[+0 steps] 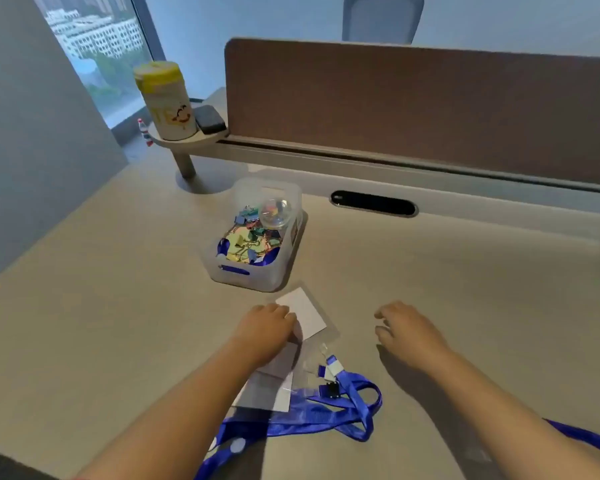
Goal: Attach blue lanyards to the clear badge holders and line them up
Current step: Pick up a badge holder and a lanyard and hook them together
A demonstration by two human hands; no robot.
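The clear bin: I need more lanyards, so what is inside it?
The clear bin holds mixed coloured binder clips, a small clear round tub and a blue lanyard strap. Whatever lies under the clips is covered.

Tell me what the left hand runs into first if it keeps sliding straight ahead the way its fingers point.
The left hand points up and slightly right, so it would probably cross the clear badge holder at its fingertips, then meet the plastic bin of clips. Depth is uncertain.
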